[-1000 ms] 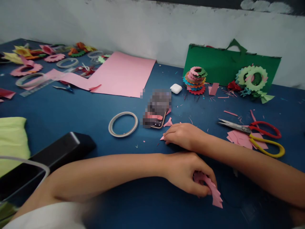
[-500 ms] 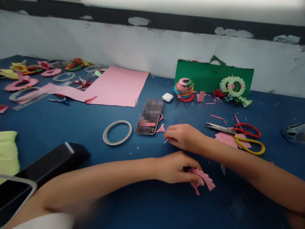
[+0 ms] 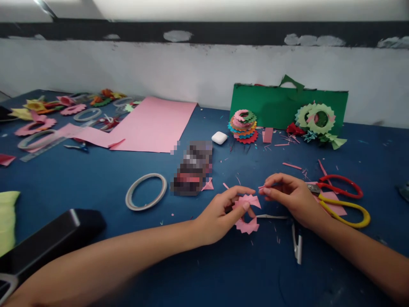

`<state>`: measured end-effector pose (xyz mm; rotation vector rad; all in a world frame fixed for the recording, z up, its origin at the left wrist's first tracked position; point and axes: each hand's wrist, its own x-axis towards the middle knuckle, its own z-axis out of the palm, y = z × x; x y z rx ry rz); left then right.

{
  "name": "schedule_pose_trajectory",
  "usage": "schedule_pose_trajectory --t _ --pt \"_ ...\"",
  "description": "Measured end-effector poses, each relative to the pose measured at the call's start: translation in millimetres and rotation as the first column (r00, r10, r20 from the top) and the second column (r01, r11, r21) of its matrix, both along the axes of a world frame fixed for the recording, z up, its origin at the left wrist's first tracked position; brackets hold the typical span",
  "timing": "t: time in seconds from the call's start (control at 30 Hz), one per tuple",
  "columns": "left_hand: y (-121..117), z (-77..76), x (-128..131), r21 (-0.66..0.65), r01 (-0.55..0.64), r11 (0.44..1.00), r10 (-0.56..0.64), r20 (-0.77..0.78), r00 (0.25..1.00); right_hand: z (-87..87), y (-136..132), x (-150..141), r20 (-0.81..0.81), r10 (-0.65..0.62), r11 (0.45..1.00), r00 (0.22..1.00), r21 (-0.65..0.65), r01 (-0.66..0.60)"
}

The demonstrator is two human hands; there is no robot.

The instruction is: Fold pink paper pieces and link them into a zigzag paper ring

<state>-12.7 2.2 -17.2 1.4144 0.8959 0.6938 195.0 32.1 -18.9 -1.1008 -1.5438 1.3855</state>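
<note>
My left hand (image 3: 215, 217) is closed on a pink paper ring with a zigzag edge (image 3: 248, 227), pinched between thumb and fingers; the ring has a gap facing right. Just to its right, my right hand (image 3: 292, 198) pinches a tiny strip of pink paper (image 3: 262, 188) between thumb and forefinger, apart from the ring. Beyond my right wrist lie scissors (image 3: 315, 188) with one red and one yellow handle, resting on pink paper scraps (image 3: 337, 205); their blades are hidden behind the hand. A slim pale-grey tool (image 3: 298, 247) lies below that hand, partly covered.
A roll of tape (image 3: 128, 198), a blurred-out phone (image 3: 193, 164) and a white case (image 3: 219, 137) lie ahead. A stack of coloured zigzag rings (image 3: 244, 128) stands before a green board (image 3: 271, 104). Pink sheet (image 3: 153, 125) is at back left, a black box (image 3: 64, 234) at front left.
My left hand has moved left and up, turning the ring more face-on. My right hand has shifted right, from near the phone to beside the ring. The view has tilted slightly.
</note>
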Motion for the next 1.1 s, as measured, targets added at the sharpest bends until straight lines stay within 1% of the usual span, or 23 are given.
schedule_pose_trajectory --t 0.1,0.17,0.33,0.43,0.57,0.8,0.93,1.1 --pt "-1 -0.1 0 -0.031 -0.066 0.997 0.067 0.029 0.997 0.2 -2 1 -0.075 -0.005 0.994 0.997 -0.107 -0.003" --pt "-1 0.3 1 -0.042 -0.097 0.994 0.098 0.031 0.995 2.4 -4 0 -0.088 0.015 0.987 0.996 -0.155 -0.029" --pt "-3 -0.5 1 -0.022 -0.139 0.990 0.140 0.046 0.989 10.4 -11 -3 -0.037 0.042 0.980 0.998 -0.193 -0.048" --pt "-5 -2.5 1 0.033 -0.133 0.991 0.132 0.022 0.991 12.3 -16 -5 -0.008 0.059 0.982 0.998 -0.178 -0.060" --pt "-8 -4.5 0 0.139 -0.114 0.984 0.118 -0.018 0.993 11.6 -20 -8 0.032 0.053 0.987 0.998 -0.152 -0.047" --pt "-11 -3.3 0 0.346 -0.095 0.933 0.132 -0.085 0.988 12.1 -23 -15 -0.076 0.047 0.986 0.996 -0.154 -0.058" --pt "-11 -1.0 0 0.386 -0.081 0.919 0.128 -0.098 0.987 11.0 -26 -18 -0.117 0.019 0.990 0.993 -0.135 -0.035" --pt "-12 -1.1 0 0.422 -0.077 0.903 0.150 -0.143 0.978 10.7 -28 -21 -0.146 0.028 0.984 0.989 -0.171 -0.053"
